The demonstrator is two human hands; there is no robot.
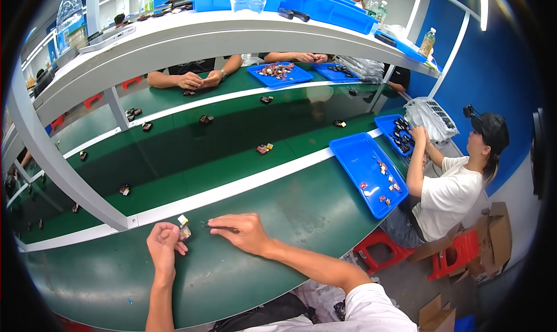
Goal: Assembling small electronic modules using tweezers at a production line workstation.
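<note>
Component (pixel 185 232), small, pale, metallic, boxy

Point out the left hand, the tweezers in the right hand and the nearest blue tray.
left hand (pixel 165 246): head view, back of the hand.
tweezers (pixel 210 226): head view, thin tip left of the fingers.
blue tray (pixel 358 158): head view, bare floor near its far end.

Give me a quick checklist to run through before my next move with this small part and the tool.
1. Left hand grips the small part: ok.
2. Right hand holds the thin tool: ok.
3. Tool tip touching the part: cannot tell.
4. Hands over the green bench, steady: ok.
5. Second small piece lies beside the fingers: ok.
6. Blue tray holds more parts: ok.
</note>
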